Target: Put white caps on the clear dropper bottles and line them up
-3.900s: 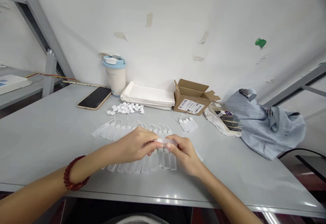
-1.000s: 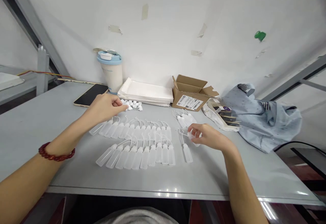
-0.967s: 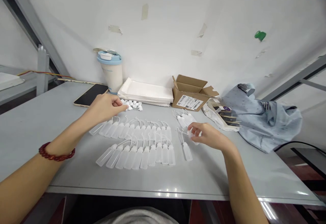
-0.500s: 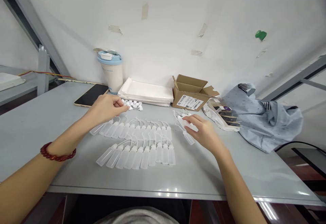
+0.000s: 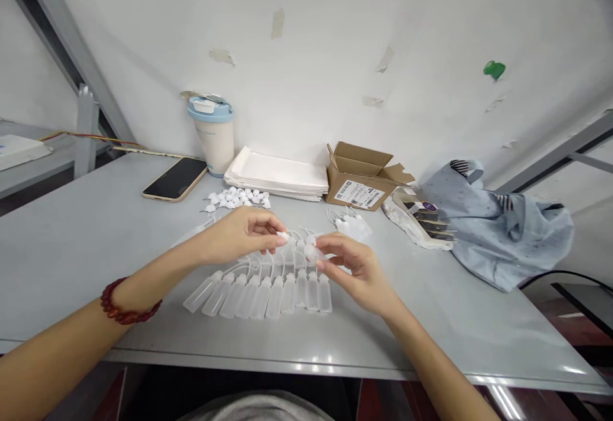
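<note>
My left hand pinches a small white cap between thumb and fingertips. Just to its right, my right hand is closed on a small translucent plastic bottle, its end pointing toward the cap. A short gap separates cap and bottle. Below both hands lies a front row of flat clear bottles with thin tubes or cords at their necks. Another row behind it is partly hidden by my hands. Several loose white caps form a pile beyond my left hand. More bottles lie grouped at the right.
Along the wall stand a phone, a blue-lidded cup, a stack of white envelopes and an open cardboard box. Farther right are a plastic-wrapped package and a light blue cloth bag on the grey table.
My left hand has moved right and nearer from the cap pile, with a cap in its fingers. My right hand has moved left from the right-hand group, carrying a bottle.
</note>
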`<state>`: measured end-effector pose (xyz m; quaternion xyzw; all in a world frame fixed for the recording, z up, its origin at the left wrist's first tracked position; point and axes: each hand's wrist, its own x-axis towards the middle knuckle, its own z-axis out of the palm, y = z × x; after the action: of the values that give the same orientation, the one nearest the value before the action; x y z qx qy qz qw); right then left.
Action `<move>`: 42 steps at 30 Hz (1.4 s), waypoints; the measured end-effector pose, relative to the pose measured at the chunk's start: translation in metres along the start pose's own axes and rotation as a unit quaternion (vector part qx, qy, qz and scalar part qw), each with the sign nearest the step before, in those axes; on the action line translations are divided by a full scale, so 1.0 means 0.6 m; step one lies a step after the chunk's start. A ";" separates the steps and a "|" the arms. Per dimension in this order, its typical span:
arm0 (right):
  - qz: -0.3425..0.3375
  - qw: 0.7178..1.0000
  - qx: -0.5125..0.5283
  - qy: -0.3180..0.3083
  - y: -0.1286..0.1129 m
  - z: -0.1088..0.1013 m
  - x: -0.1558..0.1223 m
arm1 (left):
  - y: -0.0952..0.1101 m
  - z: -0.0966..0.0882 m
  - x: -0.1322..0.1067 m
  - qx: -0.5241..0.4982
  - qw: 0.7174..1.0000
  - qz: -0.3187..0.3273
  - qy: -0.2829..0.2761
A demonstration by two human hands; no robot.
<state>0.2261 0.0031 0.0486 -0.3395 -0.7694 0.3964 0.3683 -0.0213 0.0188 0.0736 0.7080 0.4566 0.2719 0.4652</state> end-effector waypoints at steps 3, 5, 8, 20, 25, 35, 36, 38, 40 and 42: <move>0.013 0.999 0.037 -0.027 -0.002 0.009 -0.003 | 0.000 0.022 0.000 -0.038 0.998 0.003 -0.044; 0.022 0.997 0.063 -0.040 -0.004 0.011 -0.003 | 0.000 0.032 0.001 -0.057 0.997 -0.002 -0.056; 0.043 0.990 0.119 -0.061 -0.006 0.010 -0.001 | 0.002 0.039 0.003 -0.095 0.994 -0.017 -0.045; 0.042 0.993 0.084 -0.068 -0.004 0.006 -0.001 | 0.002 0.033 0.000 -0.301 0.952 -0.026 -0.058; 0.034 0.995 0.072 -0.055 -0.003 0.005 0.000 | 0.005 0.034 -0.002 -0.268 0.961 0.000 -0.070; 0.020 0.995 0.090 -0.025 -0.002 0.009 -0.002 | 0.011 0.038 -0.004 -0.192 0.979 0.035 -0.051; 0.017 0.995 0.092 -0.026 -0.002 0.010 -0.003 | 0.012 0.037 -0.005 -0.181 0.982 0.033 -0.052; 0.014 0.995 0.093 -0.025 -0.002 0.010 -0.003 | 0.013 0.038 -0.006 -0.154 0.986 0.034 -0.047; 0.013 0.996 0.082 -0.024 -0.003 0.010 -0.003 | 0.012 0.040 -0.009 -0.130 0.990 0.040 -0.041; 0.007 0.998 0.061 -0.025 -0.004 0.009 -0.002 | 0.011 0.043 -0.012 -0.109 0.992 0.047 -0.031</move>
<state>0.2215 -0.0009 0.0479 -0.3118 -0.7502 0.4540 0.3659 -0.0012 0.0006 0.0689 0.6816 0.3760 0.3192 0.5406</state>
